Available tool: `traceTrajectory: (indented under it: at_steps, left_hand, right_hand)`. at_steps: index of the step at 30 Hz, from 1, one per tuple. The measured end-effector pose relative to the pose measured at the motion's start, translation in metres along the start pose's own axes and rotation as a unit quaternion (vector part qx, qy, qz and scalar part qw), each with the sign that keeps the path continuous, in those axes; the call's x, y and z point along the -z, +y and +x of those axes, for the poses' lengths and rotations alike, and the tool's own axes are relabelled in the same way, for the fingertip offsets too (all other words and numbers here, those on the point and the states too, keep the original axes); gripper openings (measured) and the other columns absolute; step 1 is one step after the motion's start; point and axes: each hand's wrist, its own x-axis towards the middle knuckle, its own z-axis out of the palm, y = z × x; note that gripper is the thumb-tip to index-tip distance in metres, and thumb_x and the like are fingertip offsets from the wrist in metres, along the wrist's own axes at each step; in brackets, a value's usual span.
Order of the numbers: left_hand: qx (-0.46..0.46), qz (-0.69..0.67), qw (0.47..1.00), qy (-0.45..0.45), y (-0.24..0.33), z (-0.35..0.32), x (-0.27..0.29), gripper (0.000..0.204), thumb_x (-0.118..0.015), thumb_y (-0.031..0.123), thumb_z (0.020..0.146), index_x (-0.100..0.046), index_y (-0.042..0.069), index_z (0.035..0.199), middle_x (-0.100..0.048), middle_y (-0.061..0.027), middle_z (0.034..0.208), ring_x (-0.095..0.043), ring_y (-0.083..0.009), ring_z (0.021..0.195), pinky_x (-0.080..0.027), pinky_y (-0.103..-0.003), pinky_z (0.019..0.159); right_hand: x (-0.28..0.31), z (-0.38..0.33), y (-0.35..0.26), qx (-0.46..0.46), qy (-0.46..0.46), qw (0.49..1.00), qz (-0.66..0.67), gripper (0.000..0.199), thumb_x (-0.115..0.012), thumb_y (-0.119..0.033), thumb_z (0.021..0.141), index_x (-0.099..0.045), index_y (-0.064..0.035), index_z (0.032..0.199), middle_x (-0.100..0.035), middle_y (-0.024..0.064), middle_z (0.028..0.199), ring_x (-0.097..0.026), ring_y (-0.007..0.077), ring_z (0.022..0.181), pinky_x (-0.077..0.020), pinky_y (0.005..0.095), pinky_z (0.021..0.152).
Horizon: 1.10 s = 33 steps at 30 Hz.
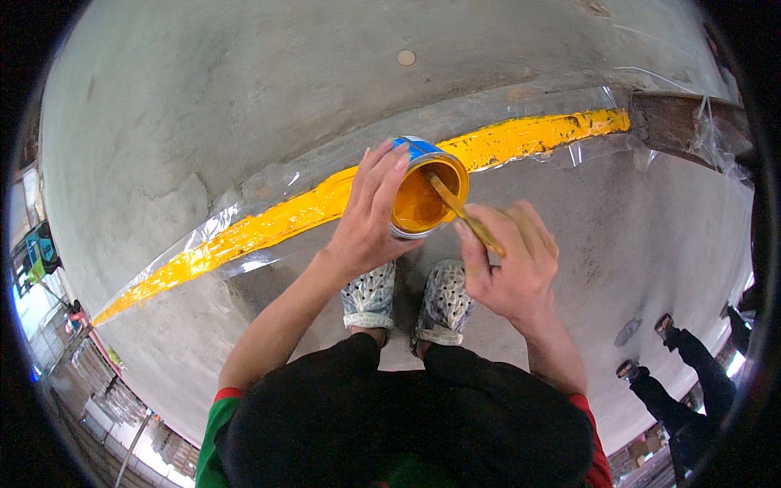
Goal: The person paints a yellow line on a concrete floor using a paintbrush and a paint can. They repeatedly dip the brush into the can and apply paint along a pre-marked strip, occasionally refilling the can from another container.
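So the paint can (423,191) sits just above the middle of the frame, open mouth facing up at the camera, full of orange-yellow paint, with a blue label on its outer wall. A wooden stick (465,215) is poking into it; its long axis runs diagonally, the lower end toward the lower right in the fingers, the upper-left end down in the paint.

Left hand (370,215) is wrapped around the left side of the can, fingers curled over the rim, gripping it. Right hand (508,260) is closed around the stick, pinching it just right of the can.

Right below the can are two grey perforated clogs (407,301), toes pointing up-frame, standing on the concrete floor (244,98).

Behind the can a thick yellow painted stripe (301,211) runs from lower left to upper right, edged with clear plastic film (268,175). Another person's legs (675,382) show at the lower right edge.
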Motion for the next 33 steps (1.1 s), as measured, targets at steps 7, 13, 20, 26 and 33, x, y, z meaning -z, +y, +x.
traceTrajectory:
  at_steps: [7,13,20,26,33]
  left_hand:
    - [0.058,-0.014,0.998,0.004,-0.009,-0.004,-0.013,0.123,-0.094,0.011,0.051,-0.024,0.006,0.152,-0.036,-0.0229,0.151,-0.036,-0.0459,0.140,-0.029,-0.060,0.116]
    - [0.047,0.014,0.999,0.019,-0.029,-0.012,-0.012,0.121,-0.093,0.012,0.053,-0.024,0.004,0.152,-0.037,-0.0224,0.151,-0.036,-0.0452,0.140,-0.027,-0.060,0.117]
    - [0.187,0.051,0.981,0.009,-0.021,-0.022,0.013,0.123,-0.095,0.019,0.055,-0.020,0.003,0.152,-0.037,-0.0199,0.150,-0.040,-0.0388,0.138,-0.030,-0.049,0.117]
    - [0.188,0.100,0.972,0.096,-0.003,-0.023,0.035,0.127,-0.094,0.022,0.057,-0.013,0.001,0.153,-0.037,-0.0203,0.148,-0.042,-0.0335,0.137,-0.030,-0.045,0.116]
    - [0.200,0.088,0.968,0.119,-0.002,-0.020,0.042,0.132,-0.095,0.021,0.058,-0.008,0.002,0.154,-0.035,-0.0208,0.149,-0.041,-0.0332,0.137,-0.028,-0.045,0.117]
  right_hand:
    - [0.022,-0.041,0.040,-0.297,0.156,0.924,0.183,0.017,-0.071,-0.010,0.090,-0.069,0.0004,0.104,-0.065,0.0003,0.080,-0.056,0.0074,0.068,-0.0445,0.0228,0.059]
    - [0.018,-0.038,0.085,-0.359,0.184,0.901,0.160,0.016,-0.070,-0.012,0.093,-0.069,-0.0004,0.104,-0.063,-0.0013,0.080,-0.055,0.0063,0.069,-0.0451,0.0219,0.062]
    - [-0.010,-0.036,0.126,-0.151,0.172,0.959,-0.166,0.014,-0.069,-0.011,0.090,-0.070,-0.0048,0.102,-0.065,0.0083,0.078,-0.062,0.0191,0.069,-0.0479,0.0304,0.060]
    - [-0.033,-0.030,0.080,-0.016,0.026,0.946,-0.324,0.018,-0.071,-0.018,0.088,-0.070,-0.0071,0.103,-0.063,0.0103,0.080,-0.061,0.0280,0.067,-0.0493,0.0396,0.062]
    - [-0.084,-0.051,0.053,-0.166,0.047,0.984,0.041,0.017,-0.070,-0.016,0.089,-0.070,-0.0050,0.102,-0.069,0.0143,0.087,-0.066,0.0277,0.071,-0.0542,0.0353,0.063]
